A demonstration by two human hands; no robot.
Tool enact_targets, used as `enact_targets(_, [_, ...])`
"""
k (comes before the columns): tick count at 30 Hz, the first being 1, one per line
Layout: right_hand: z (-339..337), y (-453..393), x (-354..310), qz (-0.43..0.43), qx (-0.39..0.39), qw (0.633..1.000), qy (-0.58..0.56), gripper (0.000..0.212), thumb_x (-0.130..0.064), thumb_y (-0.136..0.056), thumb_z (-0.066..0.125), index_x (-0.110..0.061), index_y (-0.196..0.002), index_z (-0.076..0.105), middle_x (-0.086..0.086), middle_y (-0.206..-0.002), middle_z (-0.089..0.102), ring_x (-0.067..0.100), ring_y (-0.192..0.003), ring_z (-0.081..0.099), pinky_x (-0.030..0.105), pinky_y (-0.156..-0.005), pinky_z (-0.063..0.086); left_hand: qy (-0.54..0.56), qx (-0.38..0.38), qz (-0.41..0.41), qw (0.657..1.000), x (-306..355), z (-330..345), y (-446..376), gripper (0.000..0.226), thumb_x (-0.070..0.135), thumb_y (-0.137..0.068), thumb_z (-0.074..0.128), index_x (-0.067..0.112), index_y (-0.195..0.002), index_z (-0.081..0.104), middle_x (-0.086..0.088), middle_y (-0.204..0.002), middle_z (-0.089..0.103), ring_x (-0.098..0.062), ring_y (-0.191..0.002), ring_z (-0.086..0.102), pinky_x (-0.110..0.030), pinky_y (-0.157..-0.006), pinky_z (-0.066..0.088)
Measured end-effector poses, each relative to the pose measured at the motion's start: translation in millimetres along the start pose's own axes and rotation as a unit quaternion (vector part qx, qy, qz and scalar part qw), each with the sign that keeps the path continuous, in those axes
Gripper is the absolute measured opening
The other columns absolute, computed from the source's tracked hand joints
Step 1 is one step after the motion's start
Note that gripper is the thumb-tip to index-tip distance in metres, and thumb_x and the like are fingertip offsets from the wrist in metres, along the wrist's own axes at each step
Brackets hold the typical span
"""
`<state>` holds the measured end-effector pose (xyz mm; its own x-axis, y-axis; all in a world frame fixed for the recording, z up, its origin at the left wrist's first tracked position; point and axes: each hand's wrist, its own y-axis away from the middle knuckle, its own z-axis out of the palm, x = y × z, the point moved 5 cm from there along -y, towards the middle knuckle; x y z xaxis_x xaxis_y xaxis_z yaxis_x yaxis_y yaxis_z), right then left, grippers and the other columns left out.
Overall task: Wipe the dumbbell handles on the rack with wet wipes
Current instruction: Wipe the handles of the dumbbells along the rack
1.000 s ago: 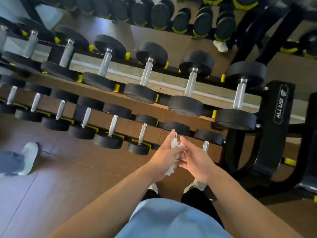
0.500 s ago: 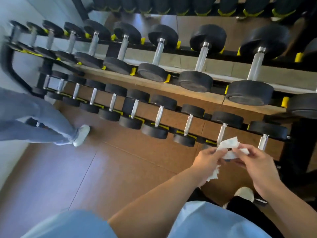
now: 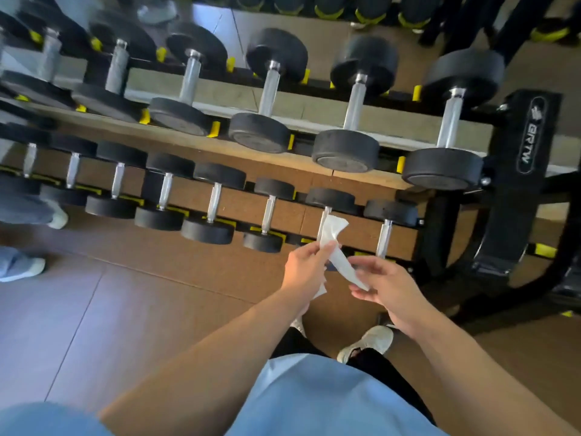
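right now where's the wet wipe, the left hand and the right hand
wet wipe (image 3: 334, 234): head view, on its bunched upper part above the fingers
left hand (image 3: 306, 265): head view, on the back of the hand
right hand (image 3: 385, 283): head view, on the palm side, near the thumb base

Both hands hold a white wipe (image 3: 338, 247) center frame: left hand (image 3: 306, 272) pinches upper part, right hand (image 3: 382, 283) the lower end. Dumbbell rack (image 3: 515, 158) fills upper frame, two rows of dumbbells.
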<state>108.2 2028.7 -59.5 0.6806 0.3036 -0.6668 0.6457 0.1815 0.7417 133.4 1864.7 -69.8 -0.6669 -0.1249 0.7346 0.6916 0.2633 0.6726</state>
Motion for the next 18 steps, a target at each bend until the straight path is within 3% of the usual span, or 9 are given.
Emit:
enact_targets(7, [-53, 16, -8, -0.07, -0.028, 0.996, 0.039, 0.032, -0.051, -0.099, 0.047, -0.038, -0.119, 0.068, -0.018, -0.109, 0.071, 0.002, -0.106, 0.064, 0.021, -0.092, 0.046, -0.012, -0.057, -0.009, 0.998, 11, 68, 23, 0.036, 0.055, -0.097, 0.05, 0.031, -0.098, 0.076, 0.006, -0.096, 0.072, -0.012, -0.095, 0.065, -0.026, -0.083, 0.048])
enact_targets(10, [-73, 18, -12, -0.079, -0.031, 0.996, -0.003, 0.026, -0.046, -0.097, 0.052, -0.034, -0.111, 0.07, -0.015, -0.103, 0.074, 0.008, -0.105, 0.066, 0.027, -0.094, 0.05, -0.04, -0.092, -0.002, 0.995, 13, 94, 34, 0.036, 0.055, -0.098, 0.049, 0.03, -0.099, 0.075, 0.005, -0.092, 0.073, -0.012, -0.085, 0.065, -0.027, -0.081, 0.048])
enact_targets(13, [-90, 17, -13, -0.094, -0.009, 0.995, -0.024, 0.023, -0.037, -0.096, 0.059, -0.03, -0.115, 0.069, -0.007, -0.109, 0.072, 0.015, -0.109, 0.065, 0.041, -0.101, 0.052, -0.038, -0.117, 0.005, 0.992, 14, 110, 42, 0.038, 0.053, -0.099, 0.049, 0.026, -0.098, 0.076, -0.003, -0.087, 0.071, -0.014, -0.075, 0.061, -0.03, -0.074, 0.048])
enact_targets(18, [-112, 14, -9, -0.135, 0.098, 0.986, -0.013, 0.015, -0.036, -0.099, 0.058, -0.036, -0.102, 0.073, -0.016, -0.102, 0.072, 0.01, -0.107, 0.065, 0.039, -0.1, 0.052, -0.064, -0.09, 0.034, 0.993, 14, 116, 49, 0.04, 0.049, -0.101, 0.046, 0.018, -0.102, 0.072, -0.017, -0.101, 0.067, -0.019, -0.079, 0.059, -0.03, -0.075, 0.049])
